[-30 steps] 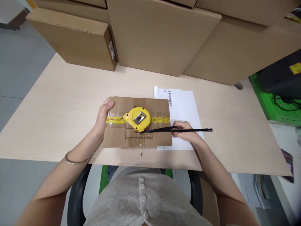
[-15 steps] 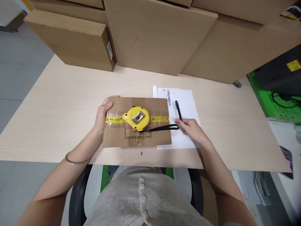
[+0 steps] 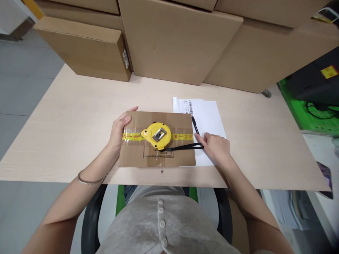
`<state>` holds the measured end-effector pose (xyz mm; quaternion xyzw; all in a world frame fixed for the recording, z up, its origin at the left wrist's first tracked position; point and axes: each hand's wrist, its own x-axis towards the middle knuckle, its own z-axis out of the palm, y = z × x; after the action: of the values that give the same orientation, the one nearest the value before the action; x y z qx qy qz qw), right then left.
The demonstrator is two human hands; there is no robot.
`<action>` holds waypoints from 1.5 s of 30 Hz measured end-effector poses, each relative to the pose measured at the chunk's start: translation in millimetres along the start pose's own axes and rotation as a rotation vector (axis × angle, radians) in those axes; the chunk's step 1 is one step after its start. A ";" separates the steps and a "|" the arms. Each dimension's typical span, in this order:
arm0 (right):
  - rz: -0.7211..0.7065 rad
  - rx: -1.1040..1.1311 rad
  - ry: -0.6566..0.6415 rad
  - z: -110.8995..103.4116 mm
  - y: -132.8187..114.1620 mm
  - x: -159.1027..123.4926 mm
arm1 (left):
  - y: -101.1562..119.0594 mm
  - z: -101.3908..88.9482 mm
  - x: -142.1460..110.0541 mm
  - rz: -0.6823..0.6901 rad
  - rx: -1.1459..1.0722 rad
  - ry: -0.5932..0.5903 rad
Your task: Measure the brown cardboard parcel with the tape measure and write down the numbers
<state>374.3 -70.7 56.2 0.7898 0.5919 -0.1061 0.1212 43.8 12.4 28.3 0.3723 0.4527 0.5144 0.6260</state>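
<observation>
My left hand (image 3: pixel 118 132) grips the left edge of a flat brown cardboard box (image 3: pixel 135 155), thumb on top and fingers beneath. Yellow printed tape runs across the box. On it lies a yellow tape measure (image 3: pixel 163 135) with a metal clip, its black wrist strap (image 3: pixel 185 147) reaching past the box's right edge to my right hand. That hand (image 3: pixel 217 146) is closed with curled fingers at the lower end of a black pen (image 3: pixel 195 124); the thumb hides this end. Under the hand and the box's right side lies white paper (image 3: pixel 212 116) with printing and a rolled corner.
Large cardboard boxes (image 3: pixel 174 42) stand along the back of the light wooden table (image 3: pixel 87 106). A smaller box (image 3: pixel 82 53) stands at the back left. At the right are a green surface (image 3: pixel 302 109) with black equipment and a phone (image 3: pixel 325 176) beyond the table edge.
My right hand has turned over and its thumb has come closer to the box. The pen has shifted left against the box's edge. My left hand keeps its hold on the box.
</observation>
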 end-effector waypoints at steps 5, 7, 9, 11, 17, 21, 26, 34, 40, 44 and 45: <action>-0.114 0.218 0.474 -15.8 -2.7 -8.1 | 3.2 1.6 -2.2 0.000 0.080 -0.013; -0.299 0.285 0.630 -23.5 -19.6 -15.6 | 5.7 3.5 -3.5 0.023 0.127 0.014; -0.487 0.291 0.678 -30.1 -45.1 -23.7 | 7.7 5.0 -4.7 0.035 0.152 0.032; -0.613 0.267 0.656 -35.3 -71.9 -29.8 | 8.8 4.2 -5.2 0.028 0.152 0.009; -0.792 0.414 0.397 -50.1 -104.1 -32.6 | 7.4 -20.9 0.5 0.262 0.337 -0.158; -0.864 0.832 -0.015 -57.3 -105.9 -31.7 | 3.8 -37.7 5.1 0.269 0.371 -0.341; -0.972 0.887 -0.060 -64.5 -136.1 -21.1 | 2.3 -42.7 4.8 0.157 0.170 -0.458; -1.140 0.742 0.099 -70.1 -147.8 -12.2 | 7.5 -56.4 13.0 0.224 0.277 -0.655; -1.032 0.707 0.110 -75.5 -111.9 -15.7 | 10.0 -62.8 13.7 0.251 0.409 -0.705; -0.865 0.701 0.057 -76.8 -50.6 -8.9 | 12.5 -60.4 12.3 0.212 0.409 -0.677; -0.829 0.709 0.060 -75.1 -32.2 -7.0 | 13.3 -59.3 11.9 0.209 0.401 -0.667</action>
<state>343.2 -44.6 127.5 0.4853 0.7849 -0.3153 -0.2213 -15.9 26.6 20.0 0.6775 0.2760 0.3278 0.5977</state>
